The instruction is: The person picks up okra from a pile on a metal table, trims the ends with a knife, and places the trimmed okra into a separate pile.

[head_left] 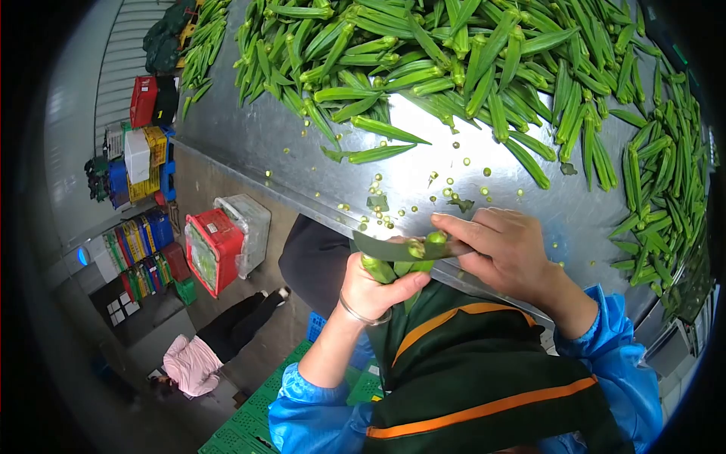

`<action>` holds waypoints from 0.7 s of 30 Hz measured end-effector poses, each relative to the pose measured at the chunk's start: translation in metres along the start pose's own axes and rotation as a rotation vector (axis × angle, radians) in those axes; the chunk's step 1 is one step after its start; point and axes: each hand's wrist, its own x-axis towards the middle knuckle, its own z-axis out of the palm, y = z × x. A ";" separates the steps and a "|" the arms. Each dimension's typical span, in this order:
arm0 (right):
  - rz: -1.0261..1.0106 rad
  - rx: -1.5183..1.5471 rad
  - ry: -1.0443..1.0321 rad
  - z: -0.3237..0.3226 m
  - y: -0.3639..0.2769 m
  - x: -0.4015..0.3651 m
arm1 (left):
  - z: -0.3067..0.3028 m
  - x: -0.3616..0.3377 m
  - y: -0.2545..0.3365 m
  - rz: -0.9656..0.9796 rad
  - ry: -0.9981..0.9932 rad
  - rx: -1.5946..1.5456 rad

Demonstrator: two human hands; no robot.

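My left hand is wrapped round a few okra pods, their stem ends pointing up, just over the near edge of the table. In my right hand is a knife, its broad dark blade lying across the stem ends of those pods. The handle is mostly hidden under my fingers. Small round cut stem ends are scattered on the metal in front of both hands. Beyond them a big heap of whole okra spreads over the table.
The steel table has a raised near edge. More okra lies along its right side. A red crate and a clear bin stand on the floor at left. Stacked coloured crates line the wall. Another person is at lower left.
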 end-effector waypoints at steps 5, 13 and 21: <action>0.178 0.051 -0.027 0.015 0.018 -0.030 | -0.029 -0.004 -0.022 -0.155 -0.179 -0.532; 0.598 0.491 -0.069 0.014 0.011 -0.032 | -0.070 0.101 -0.027 0.480 0.272 1.210; 0.743 0.643 -0.029 -0.003 0.015 -0.033 | -0.049 0.106 -0.009 -0.011 0.396 0.174</action>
